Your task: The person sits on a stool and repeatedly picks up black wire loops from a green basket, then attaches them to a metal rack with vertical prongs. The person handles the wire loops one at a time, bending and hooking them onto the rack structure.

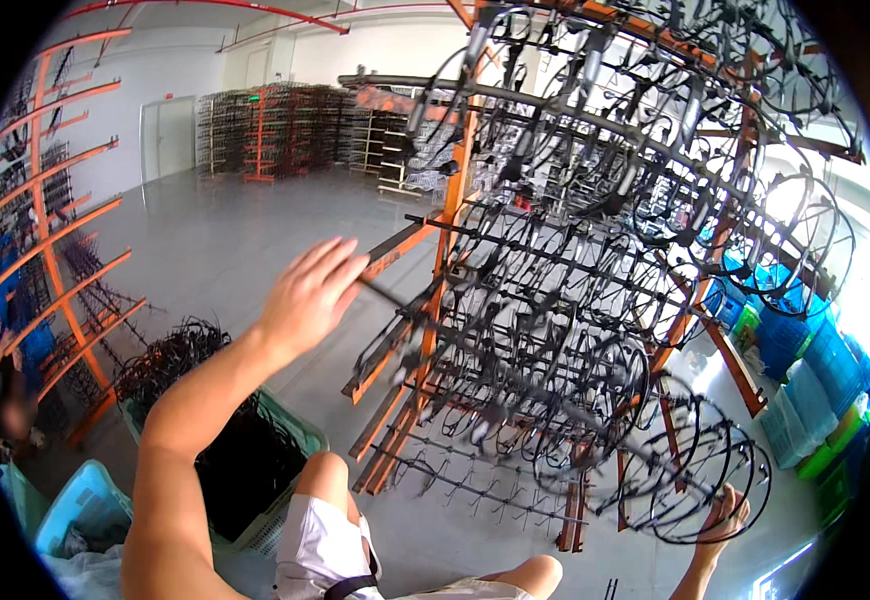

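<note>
— both hands are up at the rack. the person's left hand (pixel 310 295) has its fingers spread loose, closed on nothing, fingertips just touching the tip of a thin black peg (pixel 387 296) that sticks out at about nine o'clock of the orange rack (pixel 455 190).

— and the other one?

— the right hand (pixel 723 518), down at five o'clock, is curled round a bunch of black wire rings (pixel 700 475), gripping them at their lower edge.

— how would those rings handle?

— judging by the look, light and springy, thin enough to bend and quick to tangle with one another. best taken by the rim, several gathered together, as that hand has them.

— where do they sit relative to the hands?

— the bunch fans up and to eleven o'clock from the right hand, against the rack's lower pegs, well apart from the left hand. more rings hang all over the rack. a green crate (pixel 300 435) of dark pieces stands at seven o'clock, below the left forearm.
</note>
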`<state>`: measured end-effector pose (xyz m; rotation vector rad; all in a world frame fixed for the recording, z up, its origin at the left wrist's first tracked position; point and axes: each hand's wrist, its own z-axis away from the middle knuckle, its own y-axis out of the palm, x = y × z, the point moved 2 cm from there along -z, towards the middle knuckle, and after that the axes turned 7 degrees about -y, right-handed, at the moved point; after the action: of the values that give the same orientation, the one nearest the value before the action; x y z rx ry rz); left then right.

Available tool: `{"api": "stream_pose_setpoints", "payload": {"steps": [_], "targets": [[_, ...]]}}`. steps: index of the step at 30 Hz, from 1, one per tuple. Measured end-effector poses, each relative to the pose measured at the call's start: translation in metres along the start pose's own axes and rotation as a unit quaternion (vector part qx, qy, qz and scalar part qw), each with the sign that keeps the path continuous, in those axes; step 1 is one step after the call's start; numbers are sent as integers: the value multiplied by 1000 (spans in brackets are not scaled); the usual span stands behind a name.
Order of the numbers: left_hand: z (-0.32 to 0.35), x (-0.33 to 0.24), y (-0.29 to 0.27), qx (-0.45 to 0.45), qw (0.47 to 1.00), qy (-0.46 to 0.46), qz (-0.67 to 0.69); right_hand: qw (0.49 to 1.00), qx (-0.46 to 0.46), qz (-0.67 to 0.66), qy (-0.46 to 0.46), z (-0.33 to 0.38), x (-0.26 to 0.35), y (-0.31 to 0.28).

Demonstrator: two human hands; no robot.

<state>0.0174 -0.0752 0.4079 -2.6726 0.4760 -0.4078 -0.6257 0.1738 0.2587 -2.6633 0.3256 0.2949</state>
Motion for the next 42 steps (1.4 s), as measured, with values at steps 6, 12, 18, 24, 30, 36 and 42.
{"api": "stream_pose_setpoints", "payload": {"steps": [6,12,18,24,30,36,42], "targets": [[-19,30,30,23,984,-81,158,997,54,11,-55,-86,-16,-2],[-3,-4,47,40,973,-148,172,995,28,69,-68,-157,-66,20],[6,24,51,55,971,-193,133,992,126,-10,-26,-203,-45,54],[0,21,54,48,979,-181,75,993,85,29,-74,-188,-83,74],[6,32,61,42,974,-208,80,998,-2,4,-63,-171,-82,75],[14,23,55,25,981,-179,75,994,-5,3,-108,-164,-71,65],[173,-30,73,-66,952,-171,244,959,-195,42,203,1,-20,60]]}}
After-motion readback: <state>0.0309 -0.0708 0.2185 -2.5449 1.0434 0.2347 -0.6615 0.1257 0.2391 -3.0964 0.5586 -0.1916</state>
